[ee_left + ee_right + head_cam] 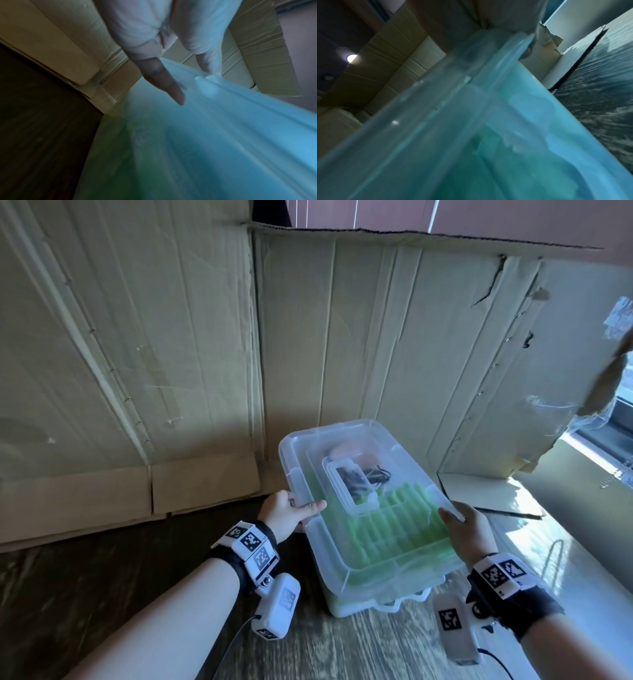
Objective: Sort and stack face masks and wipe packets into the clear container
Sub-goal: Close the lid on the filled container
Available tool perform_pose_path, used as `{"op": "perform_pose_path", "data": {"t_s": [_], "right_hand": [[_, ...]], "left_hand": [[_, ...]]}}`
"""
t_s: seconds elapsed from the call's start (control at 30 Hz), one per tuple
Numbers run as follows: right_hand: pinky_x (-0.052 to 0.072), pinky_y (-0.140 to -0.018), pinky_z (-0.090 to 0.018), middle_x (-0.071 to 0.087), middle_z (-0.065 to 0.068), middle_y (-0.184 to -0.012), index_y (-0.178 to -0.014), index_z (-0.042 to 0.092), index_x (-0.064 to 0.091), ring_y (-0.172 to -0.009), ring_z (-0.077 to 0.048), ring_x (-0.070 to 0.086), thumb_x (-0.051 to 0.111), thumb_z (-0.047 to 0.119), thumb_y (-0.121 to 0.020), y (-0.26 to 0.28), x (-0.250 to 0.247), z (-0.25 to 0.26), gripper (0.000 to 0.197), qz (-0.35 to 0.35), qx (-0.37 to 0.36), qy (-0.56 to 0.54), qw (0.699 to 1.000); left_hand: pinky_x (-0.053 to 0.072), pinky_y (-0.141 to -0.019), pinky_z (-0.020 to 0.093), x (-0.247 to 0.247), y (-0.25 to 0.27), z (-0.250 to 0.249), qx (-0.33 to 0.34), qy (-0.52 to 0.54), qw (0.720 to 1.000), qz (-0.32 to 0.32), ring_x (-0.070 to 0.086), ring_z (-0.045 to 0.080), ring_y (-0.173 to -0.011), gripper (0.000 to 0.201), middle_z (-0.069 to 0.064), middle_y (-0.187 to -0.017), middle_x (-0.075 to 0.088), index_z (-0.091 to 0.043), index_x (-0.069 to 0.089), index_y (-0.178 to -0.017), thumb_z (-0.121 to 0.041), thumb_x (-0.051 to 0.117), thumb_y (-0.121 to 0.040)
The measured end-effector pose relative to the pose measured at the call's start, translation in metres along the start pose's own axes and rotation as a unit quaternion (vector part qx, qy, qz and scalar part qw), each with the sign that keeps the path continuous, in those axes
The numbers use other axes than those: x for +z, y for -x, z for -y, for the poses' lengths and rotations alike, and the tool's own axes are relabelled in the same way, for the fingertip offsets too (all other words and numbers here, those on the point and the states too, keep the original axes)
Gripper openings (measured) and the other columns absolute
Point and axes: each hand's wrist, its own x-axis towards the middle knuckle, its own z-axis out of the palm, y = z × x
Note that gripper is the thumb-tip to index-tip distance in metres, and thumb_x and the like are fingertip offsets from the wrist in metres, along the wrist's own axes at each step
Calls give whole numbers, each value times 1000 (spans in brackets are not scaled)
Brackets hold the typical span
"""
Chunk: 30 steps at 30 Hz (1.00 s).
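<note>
A translucent plastic lid (342, 529), ribbed and rectangular, sits tilted over the clear container (346, 607) of green-tinted contents on a dark wood-grain desk (325, 648). The left hand (286, 513) pinches the lid's left edge; the right hand (467, 529) curls its grip around the right. Creased cardboard (171, 354) walls stand behind.

No readable text, brand or number shows in any view. The only signs are black-and-white square code markers on the left wristband (251, 544), on the right wristband (501, 571) and on the two white camera housings below the wrists; they carry no letters.
</note>
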Motion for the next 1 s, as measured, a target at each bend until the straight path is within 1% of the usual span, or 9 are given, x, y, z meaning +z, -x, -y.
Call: {"op": "perform_pose_path", "data": {"t_s": [0.17, 0.27, 0.33, 0.43, 0.5, 0.63, 0.73, 0.87, 1.0], "right_hand": [[45, -89, -38, 62, -13, -117, -125, 7, 55, -105, -30, 58, 54, 21, -91, 7, 15, 18, 36, 45, -28, 1, 999], [43, -79, -31, 64, -14, -111, -125, 8, 56, -99, -29, 59, 55, 19, -91, 8, 32, 39, 36, 79, -42, 20, 996], [41, -83, -32, 61, -17, -119, -127, 9, 54, -108, -31, 56, 55, 20, -91, 10, 42, 57, 38, 101, -51, 38, 993], [39, -92, -32, 55, -19, -128, -131, 9, 49, -117, -33, 51, 53, 20, -91, 18, 58, 79, 41, 119, -63, 65, 989], [36, -93, -34, 46, -26, -132, -136, 9, 39, -118, -36, 47, 53, 21, -91, 31, 67, 88, 49, 97, -59, 76, 991], [37, -95, -41, 21, -34, -140, -148, 15, 1, -119, -43, 42, 48, 41, -92, 81, 71, 83, 78, 107, -8, 110, 988], [38, -92, -38, 24, -40, -137, -144, 18, -22, -115, -42, 46, 46, 48, -91, 114, 69, 72, 91, 165, 8, 106, 980], [39, -90, -37, 16, -39, -141, -145, 18, -19, -111, -41, 49, 55, 39, -90, 102, 66, 68, 94, 157, 31, 66, 985], [37, -93, -35, 16, -36, -143, -147, 15, -11, -121, -39, 43, 56, 33, -90, 86, 52, 67, 90, 169, 11, 82, 982]], "left_hand": [[59, -60, 29, -31, 34, 2, 6, -26, 1000, 2, 69, 20, -78, 20, 14, -92, 71, -8, 68, -88, -23, 74, -77], [57, -56, 25, -53, 53, 9, -5, -25, 999, -35, 69, 13, -65, 18, 5, -75, 72, -10, 65, -79, -26, 72, -79], [54, -50, 21, -63, 65, 14, -13, -1, 998, -66, 67, 9, -55, 20, 2, -66, 69, -10, 62, -76, -27, 70, -81], [53, -47, 19, -72, 77, 22, -38, 70, 991, -105, 64, 8, -50, 18, 7, -73, 66, -8, 61, -81, -24, 68, -83], [52, -46, 19, -74, 83, 26, -55, 119, 984, -124, 64, 11, -50, 18, 9, -77, 65, -6, 62, -87, -21, 68, -83], [52, -45, 19, -70, 92, 31, -70, 167, 974, -138, 62, 17, -58, 18, 10, -81, 64, -5, 61, -89, -19, 69, -82], [54, -48, 20, -66, 99, 32, -72, 190, 971, -128, 63, 15, -56, 14, 9, -81, 64, -6, 62, -89, -17, 69, -82], [53, -46, 20, -53, 112, 31, -78, 196, 972, -106, 64, 17, -60, 16, 11, -87, 68, -7, 65, -94, -15, 69, -81], [55, -48, 22, -56, 120, 31, -118, 143, 979, -80, 68, 26, -61, 28, 14, -80, 71, -12, 64, -100, -34, 68, -82]]}}
